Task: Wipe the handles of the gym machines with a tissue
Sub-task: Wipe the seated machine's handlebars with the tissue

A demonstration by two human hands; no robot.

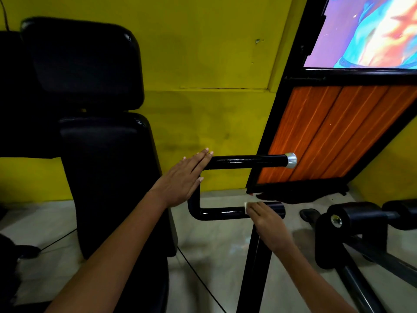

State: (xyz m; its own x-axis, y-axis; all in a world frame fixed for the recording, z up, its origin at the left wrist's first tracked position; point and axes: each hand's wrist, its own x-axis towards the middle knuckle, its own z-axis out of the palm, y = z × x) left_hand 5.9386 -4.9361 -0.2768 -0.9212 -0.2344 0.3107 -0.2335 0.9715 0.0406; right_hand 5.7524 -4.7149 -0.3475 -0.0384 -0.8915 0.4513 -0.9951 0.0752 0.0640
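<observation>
Our right hand (262,214) pinches a small white tissue (246,207) against the lower handle (225,212), at five o'clock from our left hand (184,176), which lies flat with fingers straight by the upper handle (246,161). We judge the tissue soft and easily torn, the bars stiff and slick. No writing is readable.

Padded seat (108,177) left of stacked handles (243,161); wall (203,64) behind, seemingly near.
</observation>
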